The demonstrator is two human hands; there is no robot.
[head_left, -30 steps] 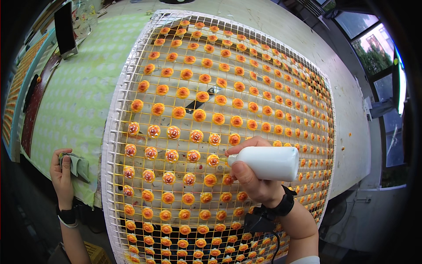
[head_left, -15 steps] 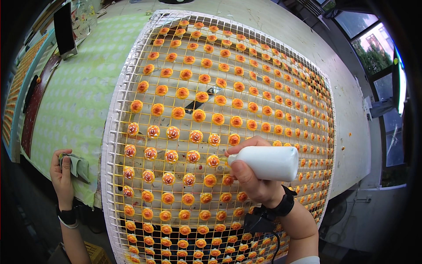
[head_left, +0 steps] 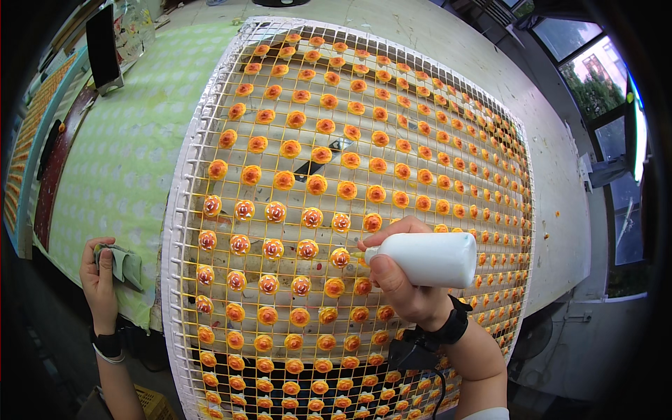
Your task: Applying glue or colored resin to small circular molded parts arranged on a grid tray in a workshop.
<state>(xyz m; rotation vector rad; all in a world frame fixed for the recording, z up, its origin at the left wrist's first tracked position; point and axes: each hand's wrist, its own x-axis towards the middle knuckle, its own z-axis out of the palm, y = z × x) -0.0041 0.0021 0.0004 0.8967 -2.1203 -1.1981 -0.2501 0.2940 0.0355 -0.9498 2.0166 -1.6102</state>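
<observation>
The white squeeze bottle point(head_left: 430, 260) is held in the right hand point(head_left: 411, 297), tipped almost level above the yellow wire rack point(head_left: 170, 280), its base to the right and its narrow nozzle point(head_left: 358, 257) pointed left. The neck end is pinched between the thumb on the near side and a finger curled over the far side; how the remaining fingers are placed cannot be told, as they are hidden by the bottle and palm. The wide body is left sticking out beyond the grip.

By its look, the bottle is judged light and fairly soft-walled, likely to be dented by a squeeze, and its smooth surface could be slippery if wetted. It is best gripped near the shoulder for aim, or around the body for pressure. The small orange rosette point(head_left: 340, 257) just beside the nozzle seems easily smudged.

By the left hand point(head_left: 101, 288), a folded grey-green cloth point(head_left: 129, 267) is pinched between thumb and fingers, at the edge of the green table cover point(head_left: 126, 161).
</observation>
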